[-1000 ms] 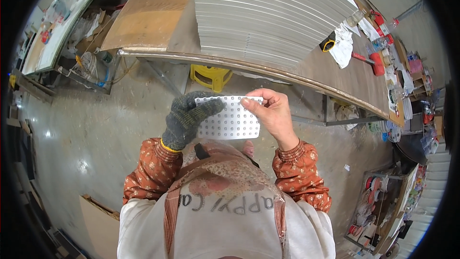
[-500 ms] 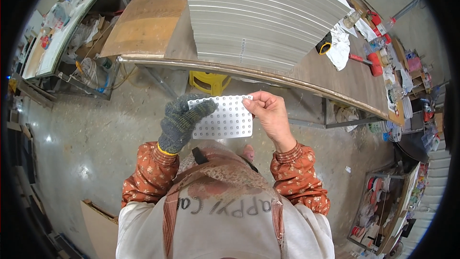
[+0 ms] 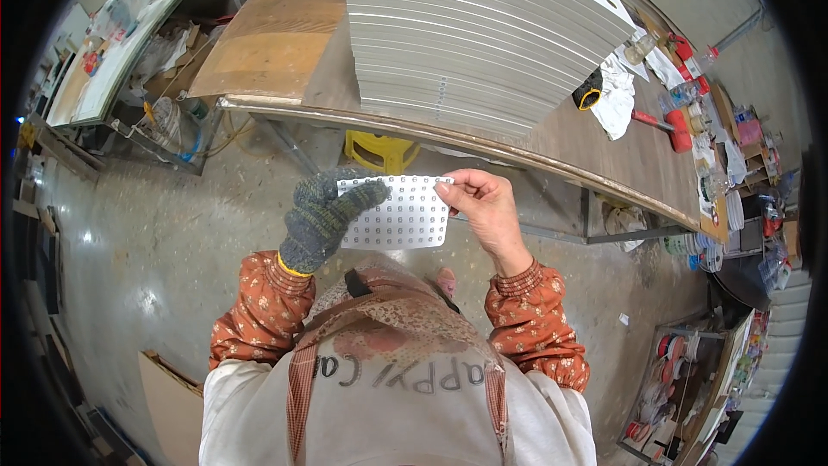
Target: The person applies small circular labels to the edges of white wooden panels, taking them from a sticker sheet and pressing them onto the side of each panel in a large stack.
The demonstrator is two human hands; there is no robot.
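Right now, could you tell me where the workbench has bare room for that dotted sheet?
The brown wooden top left of the stacked grey panels is bare, as is the strip between panels and white cloth. The right end is crowded with bottles.

Hands: 2 in view; left hand [image 3: 323, 217] in 1 grey knit glove, right hand [image 3: 485, 211] bare. Both grip 1 white perforated sheet [image 3: 398, 214]; hole qty too fine to count. Desk [image 3: 552, 134]: 1. On it, 1 stack of grey panels [image 3: 466, 30], approx. a dozen-plus layers, exact qty unclear. White cloth [image 3: 617, 95]: 1. Black-yellow tape roll [image 3: 588, 91]: 1. Yellow stool [image 3: 384, 151] under desk: 1. Cardboard piece [image 3: 168, 397] on floor: 1.
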